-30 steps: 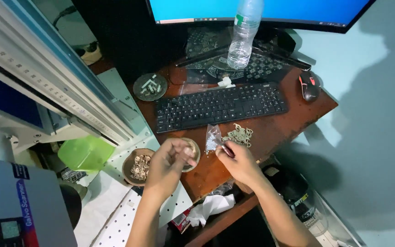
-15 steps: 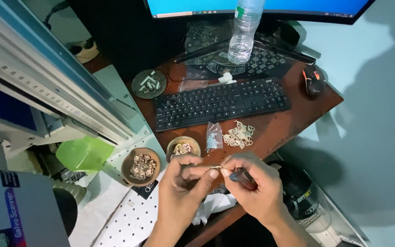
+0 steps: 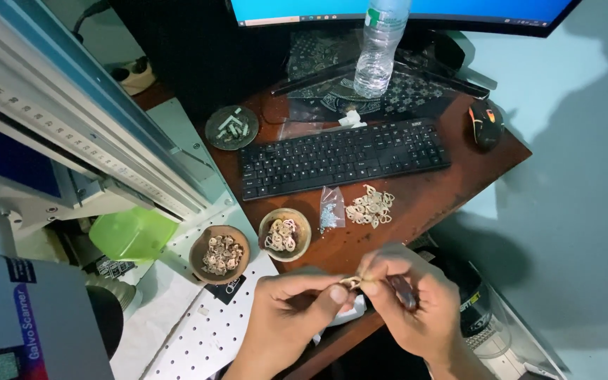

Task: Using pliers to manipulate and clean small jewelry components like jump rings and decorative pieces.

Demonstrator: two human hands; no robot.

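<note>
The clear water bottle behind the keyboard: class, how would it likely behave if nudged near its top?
The water bottle stands upright, tall and narrow, so it would probably tip rather than slide. It looks only partly filled, so likely light. Being round, it could roll toward the keyboard once down.

A blue-lit monitor screen (image 3: 395,10) is seen along the top edge. A small clear plastic bag (image 3: 330,210) lies just below the keyboard (image 3: 343,157). A blue-and-red label strip (image 3: 31,322) is fixed to the grey machine (image 3: 29,331) at lower left
</note>
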